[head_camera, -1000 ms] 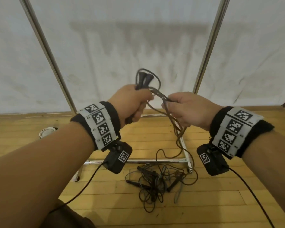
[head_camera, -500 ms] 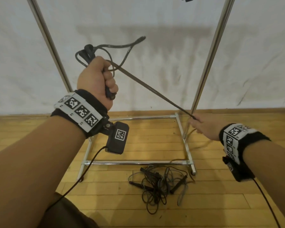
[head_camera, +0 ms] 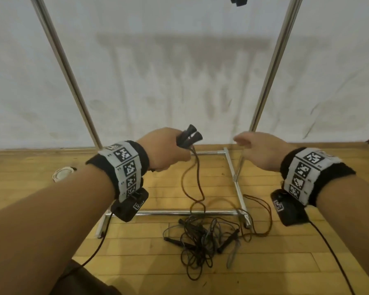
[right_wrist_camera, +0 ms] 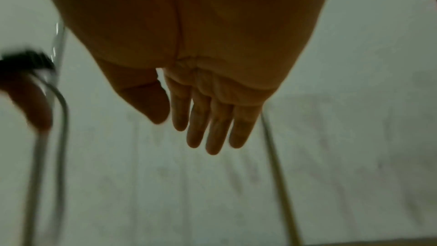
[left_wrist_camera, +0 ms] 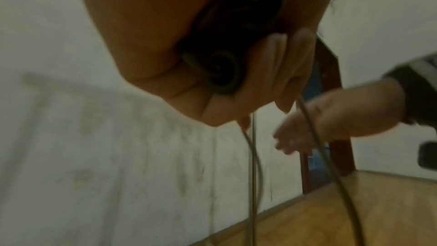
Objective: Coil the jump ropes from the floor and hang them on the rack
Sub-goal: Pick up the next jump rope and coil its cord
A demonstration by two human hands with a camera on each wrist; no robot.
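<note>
Left of the rack [head_camera: 235, 175], the left hand [head_camera: 165, 151] is clamped round both black handles [head_camera: 189, 138] of one rope [head_camera: 197, 182], its fingers curled tight; the left wrist view shows the handle ends ringed by the fist. Half a second ago this hand was raised high beside the rack's left post with the cord stretched taut across to the other hand. Now it has dropped to chest height, in front of the rack's base.

From the handles the rope hangs slack in two strands, down inside the rack's base frame to the floor, where it loops past the front bar and the right foot. So the stretch is over and the cord is loose again: by my reading the rope is straightened but no coil is formed yet, and nothing of it is on the rack.

In front of the rack's front bar lies the pile [head_camera: 202, 237] of other ropes, tangled as before.

Right of the held rope, the right hand [head_camera: 261, 152] has let the cord go. Its fingers [right_wrist_camera: 203, 124] are straight and apart, holding nothing, where earlier it pinched the cord low by the right post. It probably has to catch the strands again to start winding.
</note>
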